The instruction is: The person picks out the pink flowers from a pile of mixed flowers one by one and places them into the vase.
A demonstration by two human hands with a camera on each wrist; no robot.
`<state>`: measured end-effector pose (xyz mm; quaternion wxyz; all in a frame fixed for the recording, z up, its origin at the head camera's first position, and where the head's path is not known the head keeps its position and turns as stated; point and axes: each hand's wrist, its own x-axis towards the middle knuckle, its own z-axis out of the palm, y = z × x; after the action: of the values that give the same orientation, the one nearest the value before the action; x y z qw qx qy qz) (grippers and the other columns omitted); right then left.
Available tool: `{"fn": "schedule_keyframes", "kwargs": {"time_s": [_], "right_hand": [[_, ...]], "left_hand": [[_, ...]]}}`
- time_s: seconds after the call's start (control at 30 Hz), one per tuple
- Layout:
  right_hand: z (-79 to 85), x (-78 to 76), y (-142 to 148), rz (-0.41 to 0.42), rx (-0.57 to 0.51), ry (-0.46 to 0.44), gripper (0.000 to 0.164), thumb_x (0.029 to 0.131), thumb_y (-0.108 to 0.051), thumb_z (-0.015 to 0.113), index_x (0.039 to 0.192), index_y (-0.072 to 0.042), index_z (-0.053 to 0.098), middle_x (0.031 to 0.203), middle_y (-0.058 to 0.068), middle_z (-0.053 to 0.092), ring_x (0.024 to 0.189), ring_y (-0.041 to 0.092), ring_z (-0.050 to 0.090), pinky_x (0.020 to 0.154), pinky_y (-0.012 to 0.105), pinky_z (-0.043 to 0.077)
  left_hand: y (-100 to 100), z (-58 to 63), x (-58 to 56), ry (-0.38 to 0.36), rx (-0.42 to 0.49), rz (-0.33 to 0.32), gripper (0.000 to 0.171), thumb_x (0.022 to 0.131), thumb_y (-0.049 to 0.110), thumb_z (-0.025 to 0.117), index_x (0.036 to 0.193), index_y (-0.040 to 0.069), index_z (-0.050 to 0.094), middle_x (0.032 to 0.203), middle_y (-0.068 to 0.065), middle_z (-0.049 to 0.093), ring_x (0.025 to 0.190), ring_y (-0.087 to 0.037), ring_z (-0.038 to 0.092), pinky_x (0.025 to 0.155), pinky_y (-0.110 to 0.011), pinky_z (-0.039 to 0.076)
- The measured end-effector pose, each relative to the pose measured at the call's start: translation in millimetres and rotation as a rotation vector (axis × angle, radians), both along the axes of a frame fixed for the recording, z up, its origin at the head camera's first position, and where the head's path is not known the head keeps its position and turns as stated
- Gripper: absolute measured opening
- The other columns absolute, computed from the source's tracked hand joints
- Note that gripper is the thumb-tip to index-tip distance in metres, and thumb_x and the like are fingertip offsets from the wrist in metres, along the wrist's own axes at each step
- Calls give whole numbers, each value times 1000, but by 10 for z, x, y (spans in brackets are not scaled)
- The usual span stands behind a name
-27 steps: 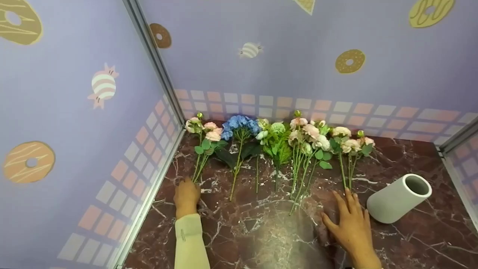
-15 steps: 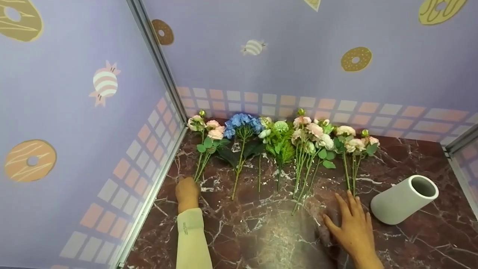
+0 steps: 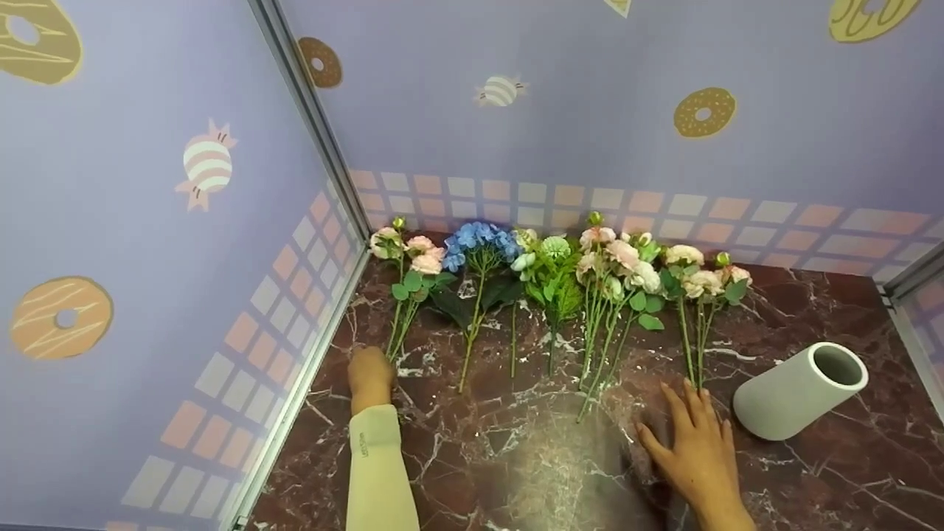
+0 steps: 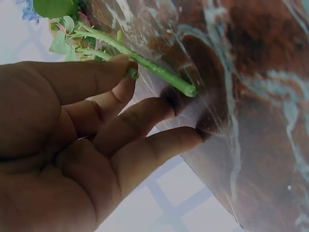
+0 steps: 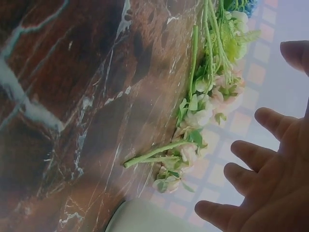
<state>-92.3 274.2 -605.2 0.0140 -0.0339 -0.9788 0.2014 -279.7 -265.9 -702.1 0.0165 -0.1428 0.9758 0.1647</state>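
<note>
At the left end of a row of flowers lies a spray of pink flowers. My left hand is at the bottom of its stems; in the left wrist view the thumb and index finger pinch one thin green stem. A thicker stem runs past them untouched, and the other fingertips reach down to the tabletop. My right hand is spread, palm down, just short of the stems of the rightmost pale pink flowers. Nothing is in its fingers. To its right, a white cylindrical vase stands upright.
Between the two end sprays lie a blue hydrangea, a green leafy sprig and a bunch of pink and white flowers. All are on a dark red marbled table. Patterned lilac walls border the back and sides.
The left hand's fingers have curled in at the stem ends. The view has shifted slightly. The right hand, vase and flowers stay in place.
</note>
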Motion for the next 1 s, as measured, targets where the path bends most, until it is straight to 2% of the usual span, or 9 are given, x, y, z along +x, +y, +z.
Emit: {"fn": "schedule_keyframes", "kwargs": {"time_s": [0.1, 0.2, 0.47, 0.57, 0.7, 0.77, 0.83, 0.93, 1.0], "right_hand": [[-6, 9, 0, 0, -2, 12, 83, 105, -51, 76, 171, -9, 47, 183, 28, 33, 168, 60, 28, 128, 90, 23], [-11, 13, -7, 1, -3, 27, 82, 105, -52, 76, 169, -8, 50, 182, 29, 35, 168, 60, 29, 128, 90, 24], [-55, 25, -23, 13, -14, 39, 80, 104, -49, 78, 166, -7, 53, 181, 30, 36, 166, 61, 31, 128, 89, 25], [-50, 23, -17, 11, -14, 22, 80, 104, -49, 78, 167, -7, 52, 181, 29, 35, 167, 61, 30, 129, 89, 24], [-21, 7, -14, 4, -17, 13, 81, 105, -51, 77, 168, -7, 51, 182, 29, 34, 168, 61, 28, 129, 89, 23], [-8, 1, -16, 1, -23, 15, 81, 105, -51, 77, 168, -7, 52, 182, 29, 34, 168, 61, 28, 130, 89, 23], [-6, -7, -18, -1, -23, 23, 82, 104, -52, 78, 167, -7, 53, 182, 29, 35, 168, 61, 29, 129, 89, 23], [-14, -13, -8, -1, -19, 27, 81, 104, -51, 78, 167, -6, 53, 182, 29, 36, 167, 61, 30, 129, 89, 24], [-25, -21, 5, 2, -15, 28, 81, 104, -50, 79, 167, -6, 53, 181, 29, 37, 167, 61, 31, 129, 89, 24]], "left_hand": [[-48, -1, -37, -37, 11, 4, 40, 88, 12, 83, 114, -18, 78, 125, -40, 74, 117, -55, 74, 102, -66, 65], [-90, -13, -65, -50, 21, 29, 43, 91, 14, 81, 116, -21, 76, 120, -40, 76, 112, -55, 77, 98, -66, 67], [-163, -54, -85, -2, 38, 67, 50, 112, 26, 68, 123, -23, 72, 121, -42, 76, 113, -58, 77, 98, -69, 66], [-195, -72, -86, 22, 68, 63, 46, 113, 22, 65, 120, -22, 74, 120, -42, 76, 112, -59, 77, 96, -70, 66], [-239, -46, -72, 29, 143, 36, 38, 111, 13, 56, 105, -18, 77, 111, -42, 77, 103, -59, 78, 90, -70, 66], [-247, 24, -44, 1, 207, 14, 37, 112, 12, 54, 93, -10, 76, 101, -37, 77, 92, -53, 77, 83, -64, 67], [-239, 127, -4, -12, 252, 0, 36, 112, 13, 56, 90, -4, 79, 95, -31, 79, 85, -47, 76, 78, -60, 65], [-117, 491, 169, -12, 334, 17, 33, 112, 16, 61, 90, 3, 83, 93, -24, 80, 76, -38, 68, 71, -52, 57], [-20, 732, 293, 34, 362, 42, 29, 109, 16, 64, 99, 8, 89, 103, -23, 84, 78, -34, 69, 70, -47, 56]]}}
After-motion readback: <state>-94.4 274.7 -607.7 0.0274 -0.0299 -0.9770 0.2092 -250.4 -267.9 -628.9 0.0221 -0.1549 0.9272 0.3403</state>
